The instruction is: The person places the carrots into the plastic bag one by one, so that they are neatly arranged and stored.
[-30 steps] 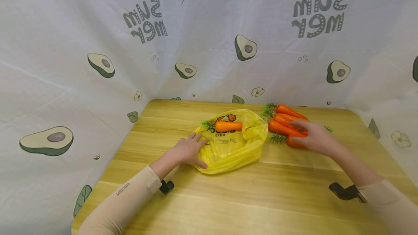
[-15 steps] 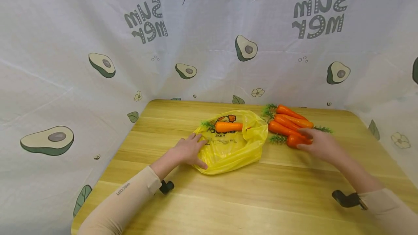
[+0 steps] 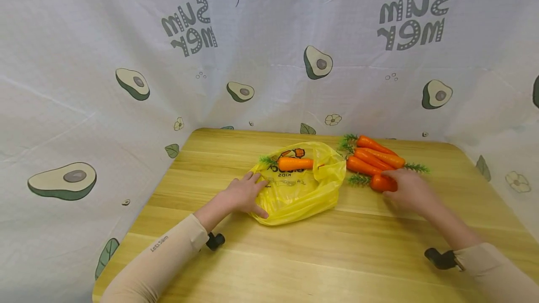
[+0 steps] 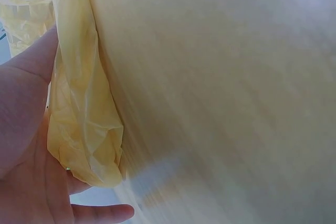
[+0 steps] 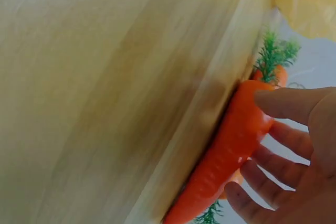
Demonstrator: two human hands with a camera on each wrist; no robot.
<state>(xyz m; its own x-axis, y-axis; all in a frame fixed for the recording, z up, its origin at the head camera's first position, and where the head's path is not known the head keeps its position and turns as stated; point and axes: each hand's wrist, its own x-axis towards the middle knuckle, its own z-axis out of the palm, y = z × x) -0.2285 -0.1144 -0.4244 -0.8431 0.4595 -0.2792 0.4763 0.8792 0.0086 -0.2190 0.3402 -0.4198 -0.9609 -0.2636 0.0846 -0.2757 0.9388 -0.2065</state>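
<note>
My left hand (image 3: 244, 195) rests with spread fingers on the left edge of a crumpled yellow plastic bag (image 3: 294, 188). In the left wrist view, folds of the bag (image 4: 86, 124) lie against the palm (image 4: 26, 182). On the bag lies one orange carrot (image 3: 294, 164) with a green top. My right hand (image 3: 414, 193) spans the nearest carrot (image 3: 380, 183) of a group on the right. In the right wrist view its thumb touches that carrot (image 5: 228, 140) near the leafy end, with the fingers along the other side. The carrot lies on the table.
Several more carrots (image 3: 375, 158) lie close together just beyond my right hand, with green tops pointing both ways. The wooden table (image 3: 294, 261) ends at a white cloth (image 3: 269, 97) printed with avocados. A black wrist mount (image 3: 440, 258) shows under my right forearm.
My right hand has drawn back from above the group of carrots to the nearest carrot, uncovering the others. The left hand and the bag have stayed in place.
</note>
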